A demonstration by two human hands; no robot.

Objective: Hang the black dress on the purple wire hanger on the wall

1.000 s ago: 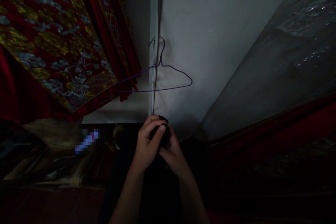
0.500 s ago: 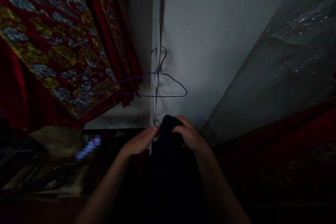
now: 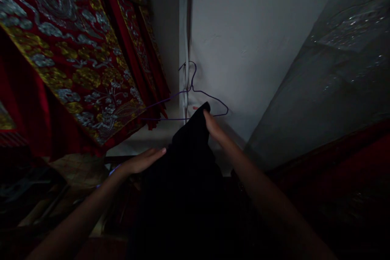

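Note:
A black garment (image 3: 183, 178) hangs down from both my hands; its exact kind is lost in the dark. My right hand (image 3: 211, 124) grips its raised top corner, thumb in front and fingers behind the cloth. On the lower left edge of the cloth, my left hand (image 3: 148, 159) is closed with its thumb along the front. Just behind the raised corner is a thin purple wire hanger (image 3: 213, 96), hooked at a white pole or cord on the wall. The cloth covers part of the hanger's lower bar.
Red fabric with gold and silver embroidery (image 3: 88, 57) hangs at the left. A pale wall (image 3: 243, 28) stands behind the hanger. Clear plastic sheeting (image 3: 304, 89) slants across the right, above dark red cloth (image 3: 344, 162). Dim clutter lies at lower left.
My right hand has raised the garment's corner up to the hanger. My left hand has moved left and slightly down, so the cloth is spread wider between my hands.

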